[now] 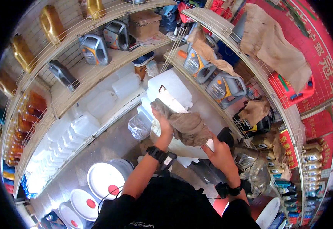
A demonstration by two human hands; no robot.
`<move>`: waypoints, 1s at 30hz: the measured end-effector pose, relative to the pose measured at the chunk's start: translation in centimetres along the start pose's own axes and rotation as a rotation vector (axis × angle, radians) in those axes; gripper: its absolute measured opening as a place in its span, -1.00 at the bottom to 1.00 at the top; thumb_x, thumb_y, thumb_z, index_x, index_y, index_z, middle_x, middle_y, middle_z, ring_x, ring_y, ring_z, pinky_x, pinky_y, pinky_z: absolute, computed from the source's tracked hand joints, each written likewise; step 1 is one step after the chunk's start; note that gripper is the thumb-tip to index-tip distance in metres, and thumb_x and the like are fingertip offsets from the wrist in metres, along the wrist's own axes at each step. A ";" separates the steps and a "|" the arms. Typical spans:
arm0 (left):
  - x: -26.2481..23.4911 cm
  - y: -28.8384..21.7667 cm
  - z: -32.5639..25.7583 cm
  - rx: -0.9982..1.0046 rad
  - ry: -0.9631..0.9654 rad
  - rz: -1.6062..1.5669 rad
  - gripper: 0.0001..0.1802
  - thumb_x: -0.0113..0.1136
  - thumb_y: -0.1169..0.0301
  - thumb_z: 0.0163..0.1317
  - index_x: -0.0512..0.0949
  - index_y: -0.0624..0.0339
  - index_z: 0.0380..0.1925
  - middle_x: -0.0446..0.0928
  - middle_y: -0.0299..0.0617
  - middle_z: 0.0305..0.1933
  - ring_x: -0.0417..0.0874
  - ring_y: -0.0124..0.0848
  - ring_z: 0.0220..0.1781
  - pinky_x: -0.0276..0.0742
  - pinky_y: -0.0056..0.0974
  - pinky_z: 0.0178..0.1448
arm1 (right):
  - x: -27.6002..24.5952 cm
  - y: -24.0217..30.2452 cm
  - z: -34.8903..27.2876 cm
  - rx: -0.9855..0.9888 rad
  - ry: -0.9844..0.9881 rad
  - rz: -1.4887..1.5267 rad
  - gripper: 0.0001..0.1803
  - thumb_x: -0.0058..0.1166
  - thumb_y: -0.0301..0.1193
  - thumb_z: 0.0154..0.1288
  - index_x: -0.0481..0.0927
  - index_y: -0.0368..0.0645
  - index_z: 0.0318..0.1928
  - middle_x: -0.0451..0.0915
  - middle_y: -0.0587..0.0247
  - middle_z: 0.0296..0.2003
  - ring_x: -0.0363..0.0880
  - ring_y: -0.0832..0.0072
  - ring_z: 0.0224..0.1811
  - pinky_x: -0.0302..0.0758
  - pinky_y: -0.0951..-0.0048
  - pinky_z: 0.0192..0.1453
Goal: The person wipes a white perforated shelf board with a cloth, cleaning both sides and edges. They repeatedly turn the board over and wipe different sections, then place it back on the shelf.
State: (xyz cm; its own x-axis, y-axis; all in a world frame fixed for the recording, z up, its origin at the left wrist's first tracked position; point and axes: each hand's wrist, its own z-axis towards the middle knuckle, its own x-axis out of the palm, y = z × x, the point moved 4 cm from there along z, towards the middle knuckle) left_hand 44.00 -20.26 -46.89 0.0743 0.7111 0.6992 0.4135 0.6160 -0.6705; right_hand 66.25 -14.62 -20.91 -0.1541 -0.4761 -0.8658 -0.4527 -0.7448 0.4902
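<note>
A brown rag lies crumpled over a long white strip in front of me. My left hand is closed on the rag's left end, its fingers partly hidden by the cloth. My right hand grips a white end that sticks out below the rag, thumb on top. That end looks like part of the same strip, but the cloth covers the stretch between. Beneath the rag is a pale box-like surface. Behind the strip stand large translucent white jugs.
Shelves on the left carry grey oil bottles, gold bottles and rows of clear jugs. White-lidded buckets stand at lower left. To the right, a shelf holds grey oil jugs and brown paper sheets. Crumpled clear plastic lies near my right arm.
</note>
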 end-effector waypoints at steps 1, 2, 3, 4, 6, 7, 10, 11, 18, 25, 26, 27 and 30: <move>0.5 0.1 -0.6 0.062 0.006 -0.001 -0.32 -0.24 0.19 0.42 -0.19 0.13 0.42 -0.03 -0.10 0.44 0.00 -0.23 0.45 -0.12 -0.23 0.49 | 0.0 -0.1 -0.2 -0.025 -0.003 0.006 -0.37 0.09 -0.19 0.24 0.30 -0.31 0.21 0.58 -0.23 -0.42 0.58 -0.11 -0.34 0.49 0.03 -0.24; 1.0 0.2 -1.3 0.126 0.006 -0.006 -0.30 -0.24 0.19 0.41 -0.21 0.13 0.43 -0.07 -0.09 0.46 -0.04 -0.22 0.48 -0.16 -0.23 0.50 | 0.0 -0.3 -0.4 -0.046 0.010 0.012 -0.37 0.09 -0.19 0.24 0.30 -0.31 0.21 0.58 -0.23 -0.42 0.58 -0.11 -0.34 0.49 0.03 -0.24; 2.0 -0.7 -2.1 0.202 0.084 0.026 -0.30 -0.24 0.20 0.41 -0.21 0.16 0.43 -0.10 -0.08 0.47 -0.09 -0.22 0.49 -0.19 -0.22 0.51 | -0.1 -0.5 -0.5 -0.060 -0.001 -0.004 -0.40 0.12 -0.22 0.21 0.34 -0.34 0.16 0.58 -0.24 -0.42 0.58 -0.11 -0.33 0.50 0.05 -0.24; 4.5 -2.5 -4.2 0.370 0.109 0.307 -0.29 -0.23 0.20 0.39 -0.19 0.19 0.43 -0.14 -0.06 0.49 -0.14 -0.21 0.51 -0.25 -0.20 0.52 | -0.1 -1.5 -0.9 -0.052 -0.016 -0.019 -0.44 0.15 -0.25 0.19 0.38 -0.37 0.10 0.57 -0.24 -0.43 0.57 -0.12 -0.32 0.50 0.08 -0.24; 10.5 -7.0 -8.4 0.661 0.132 0.618 -0.27 -0.20 0.19 0.37 -0.16 0.24 0.42 -0.16 -0.04 0.51 -0.17 -0.19 0.53 -0.30 -0.20 0.53 | 0.2 -2.4 -1.6 -0.039 0.014 0.013 -0.47 0.14 -0.25 0.19 0.40 -0.38 0.05 0.57 -0.24 -0.44 0.57 -0.13 -0.33 0.50 0.06 -0.25; 13.9 -9.1 -10.3 0.770 0.176 0.657 -0.26 -0.17 0.17 0.36 -0.15 0.25 0.42 -0.15 -0.04 0.51 -0.15 -0.19 0.53 -0.29 -0.21 0.52 | 0.4 -3.0 -1.9 -0.023 0.037 0.037 -0.50 0.14 -0.24 0.20 0.42 -0.40 -0.01 0.57 -0.24 -0.46 0.57 -0.14 -0.34 0.50 0.05 -0.27; 16.0 -9.8 -9.1 0.748 0.171 0.714 -0.26 -0.12 0.20 0.31 -0.07 0.26 0.40 -0.07 0.00 0.49 -0.09 -0.19 0.52 -0.30 -0.14 0.52 | 0.3 -3.7 -1.9 -0.070 0.010 0.020 -0.53 0.13 -0.23 0.20 0.43 -0.45 -0.10 0.56 -0.26 -0.48 0.57 -0.14 -0.37 0.50 0.05 -0.27; 15.7 -8.9 -8.5 0.651 0.133 0.695 -0.26 -0.05 0.30 0.24 -0.03 0.26 0.39 -0.02 0.07 0.47 -0.09 -0.13 0.52 -0.39 -0.02 0.51 | 0.0 -3.8 -1.8 -0.070 0.016 0.028 -0.53 0.13 -0.23 0.20 0.43 -0.45 -0.10 0.56 -0.26 -0.48 0.57 -0.14 -0.37 0.50 0.05 -0.27; 5.1 -0.6 -3.6 0.543 0.128 1.317 -0.34 0.01 0.28 0.21 0.16 0.22 0.31 0.22 0.05 0.31 0.11 -0.10 0.43 -0.36 0.13 0.49 | -1.7 -6.0 -1.3 -0.043 0.050 -0.062 -0.43 0.05 -0.16 0.25 0.36 -0.49 -0.01 0.57 -0.23 -0.47 0.57 -0.12 -0.40 0.50 -0.01 -0.29; 3.7 2.6 -4.4 0.498 -0.232 1.385 -0.49 -0.10 0.38 0.29 0.21 0.32 0.23 0.18 0.13 0.26 0.30 -0.05 0.24 0.24 -0.07 0.29 | -2.5 -6.7 0.0 0.010 0.007 -0.034 -0.51 0.12 -0.21 0.22 0.40 -0.43 -0.09 0.56 -0.27 -0.45 0.55 -0.18 -0.33 0.45 -0.02 -0.25; 2.7 2.6 -3.8 0.486 -0.253 1.388 -0.49 -0.10 0.38 0.29 0.21 0.32 0.23 0.18 0.13 0.26 0.30 -0.05 0.24 0.24 -0.07 0.29 | -2.0 -6.5 0.1 0.000 0.028 -0.035 -0.51 0.12 -0.21 0.22 0.40 -0.43 -0.09 0.56 -0.27 -0.45 0.55 -0.18 -0.33 0.45 -0.02 -0.25; 2.7 2.7 -3.2 0.239 -0.150 0.966 -0.52 -0.16 0.30 0.33 0.25 0.33 0.18 0.21 0.10 0.25 0.31 -0.09 0.24 0.25 -0.11 0.28 | -1.9 -6.5 0.3 -0.044 -0.035 -0.009 -0.50 0.12 -0.22 0.22 0.39 -0.43 -0.06 0.56 -0.27 -0.46 0.54 -0.19 -0.34 0.45 -0.03 -0.26; 8.0 2.6 -7.4 -0.044 0.150 0.233 -0.42 -0.31 0.05 0.38 0.36 0.33 0.11 0.27 -0.02 0.26 0.32 -0.21 0.23 0.24 -0.20 0.30 | -1.5 -7.1 0.5 -0.067 -0.101 0.017 -0.49 0.13 -0.23 0.22 0.39 -0.45 -0.04 0.55 -0.28 -0.47 0.54 -0.20 -0.36 0.44 -0.03 -0.27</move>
State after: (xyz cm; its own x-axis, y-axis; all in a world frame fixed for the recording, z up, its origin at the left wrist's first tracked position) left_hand 52.39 -15.50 -41.24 0.3046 0.7715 0.5585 0.4081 0.4242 -0.8084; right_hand 69.29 -8.37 -23.15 -0.2503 -0.4419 -0.8615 -0.3898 -0.7685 0.5074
